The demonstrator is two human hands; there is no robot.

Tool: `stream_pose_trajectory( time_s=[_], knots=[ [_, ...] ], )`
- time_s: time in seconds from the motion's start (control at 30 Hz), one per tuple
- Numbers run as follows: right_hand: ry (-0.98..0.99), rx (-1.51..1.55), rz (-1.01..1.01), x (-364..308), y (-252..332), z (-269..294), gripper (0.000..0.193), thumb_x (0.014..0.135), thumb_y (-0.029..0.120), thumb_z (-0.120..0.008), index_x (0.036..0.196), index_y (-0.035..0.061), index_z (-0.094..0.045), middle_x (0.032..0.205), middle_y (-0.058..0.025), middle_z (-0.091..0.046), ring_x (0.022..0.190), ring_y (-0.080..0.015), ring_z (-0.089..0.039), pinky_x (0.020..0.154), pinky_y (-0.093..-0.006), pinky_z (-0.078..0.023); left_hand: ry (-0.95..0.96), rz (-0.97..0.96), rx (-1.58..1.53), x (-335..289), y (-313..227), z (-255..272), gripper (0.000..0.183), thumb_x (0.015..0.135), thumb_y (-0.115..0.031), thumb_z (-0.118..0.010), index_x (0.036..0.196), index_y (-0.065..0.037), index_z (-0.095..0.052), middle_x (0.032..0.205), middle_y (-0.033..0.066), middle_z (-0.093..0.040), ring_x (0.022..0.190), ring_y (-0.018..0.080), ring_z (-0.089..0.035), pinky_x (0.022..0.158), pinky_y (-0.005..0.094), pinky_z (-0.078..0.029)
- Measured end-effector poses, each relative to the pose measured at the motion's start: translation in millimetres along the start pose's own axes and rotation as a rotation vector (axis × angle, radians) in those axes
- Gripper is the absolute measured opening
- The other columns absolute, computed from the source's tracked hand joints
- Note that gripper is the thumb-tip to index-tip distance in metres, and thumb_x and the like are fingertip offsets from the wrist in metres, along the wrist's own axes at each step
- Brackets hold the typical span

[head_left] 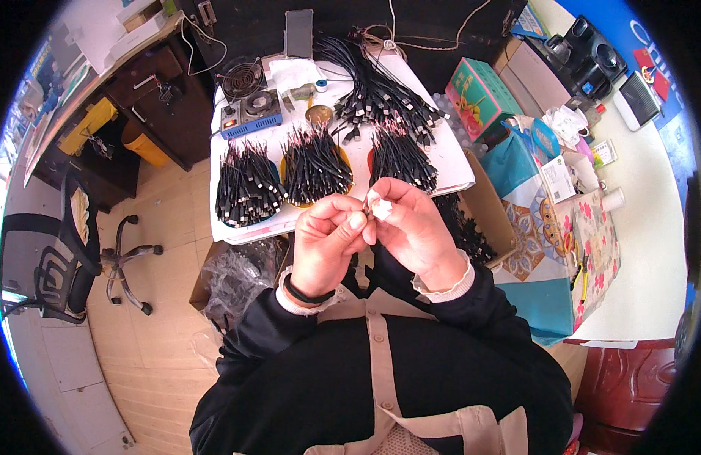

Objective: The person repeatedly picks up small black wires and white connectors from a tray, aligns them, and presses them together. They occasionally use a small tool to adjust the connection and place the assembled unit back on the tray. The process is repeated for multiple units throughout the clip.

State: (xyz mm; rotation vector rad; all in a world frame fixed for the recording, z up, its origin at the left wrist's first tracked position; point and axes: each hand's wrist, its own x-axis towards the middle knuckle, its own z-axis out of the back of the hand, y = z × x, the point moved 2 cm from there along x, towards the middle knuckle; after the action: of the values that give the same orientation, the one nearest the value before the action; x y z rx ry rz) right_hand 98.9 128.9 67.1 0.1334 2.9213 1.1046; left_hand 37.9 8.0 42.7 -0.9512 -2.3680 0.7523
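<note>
Both hands meet at the near edge of the white table [460, 176]. My left hand [324, 241] is closed in a pinch, its fingertips against those of the other hand; what lies between them is too small to make out. My right hand [417, 231] is closed too, with a crumpled white scrap [380, 207], like tissue or tape, at its thumb and forefinger. Just beyond the hands lie three bundles of short black cables with plug ends: a left bundle [249, 186], a middle bundle [316, 167] and a right bundle [403, 158]. A larger cable pile [381, 95] lies behind them.
A blue soldering-type heater box [252, 123], a small fan [243, 80] and a wire spool [321, 86] stand at the table's back left. Cardboard boxes flank my legs, the right carton [493, 220] holding cables. An office chair [127, 258] stands left; a side desk [646, 265] runs along the right.
</note>
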Motion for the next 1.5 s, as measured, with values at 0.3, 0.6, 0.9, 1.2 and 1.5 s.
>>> stream_pose_trajectory(
  time_s=[0.3, 0.6, 0.9, 1.2, 1.5],
  knots=[
    [-0.073, -0.853, 0.400, -3, 11, 1, 0.009, 0.087, 0.001, -0.064, 0.094, 0.0008, -0.058, 0.086, -0.0023, -0.062, 0.075, -0.0083, -0.060, 0.067, -0.0209, -0.048, -0.047, 0.070, -0.003, 2, 5, 7, 0.008, 0.095, -0.004, -0.056, 0.099, 0.001, -0.060, 0.078, 0.0080, -0.064, 0.053, 0.0041, -0.038, 0.048, 0.0187, -0.028],
    [0.014, -0.200, -0.004, 2, 5, 10, 0.011, 0.090, 0.007, -0.064, 0.097, 0.0033, -0.057, 0.090, -0.0008, -0.062, 0.084, -0.0080, -0.060, 0.078, -0.0232, -0.049, 0.023, 0.220, -0.140, -1, 5, 8, 0.011, 0.096, -0.009, -0.055, 0.104, -0.004, -0.061, 0.071, 0.0064, -0.059, 0.048, 0.0042, -0.032, 0.048, 0.0205, -0.028],
    [0.008, -0.381, 0.003, 0, 13, 13, 0.011, 0.089, 0.006, -0.064, 0.098, 0.0009, -0.059, 0.093, -0.0003, -0.060, 0.086, -0.0060, -0.058, 0.078, -0.0208, -0.048, 0.032, 0.199, -0.140, -1, 9, 11, 0.013, 0.095, -0.008, -0.057, 0.104, 0.000, -0.064, 0.077, 0.0102, -0.063, 0.051, 0.0034, -0.035, 0.047, 0.0185, -0.026],
    [0.021, -0.621, 0.090, -3, 21, 19, 0.012, 0.089, 0.003, -0.063, 0.100, -0.0005, -0.060, 0.090, 0.0000, -0.061, 0.083, -0.0055, -0.059, 0.075, -0.0198, -0.049, 0.048, 0.266, -0.179, 3, 14, 18, 0.014, 0.094, -0.008, -0.058, 0.105, -0.001, -0.064, 0.078, 0.0108, -0.064, 0.053, 0.0045, -0.040, 0.046, 0.0177, -0.026],
    [-0.002, -0.336, 0.051, 1, 9, 24, 0.010, 0.089, 0.005, -0.065, 0.097, 0.0005, -0.061, 0.090, -0.0014, -0.064, 0.082, -0.0074, -0.062, 0.076, -0.0214, -0.051, 0.087, 0.151, -0.179, 6, 21, 19, 0.017, 0.094, -0.008, -0.058, 0.109, -0.002, -0.063, 0.078, 0.0115, -0.064, 0.053, 0.0063, -0.041, 0.050, 0.0194, -0.030]
  ],
)
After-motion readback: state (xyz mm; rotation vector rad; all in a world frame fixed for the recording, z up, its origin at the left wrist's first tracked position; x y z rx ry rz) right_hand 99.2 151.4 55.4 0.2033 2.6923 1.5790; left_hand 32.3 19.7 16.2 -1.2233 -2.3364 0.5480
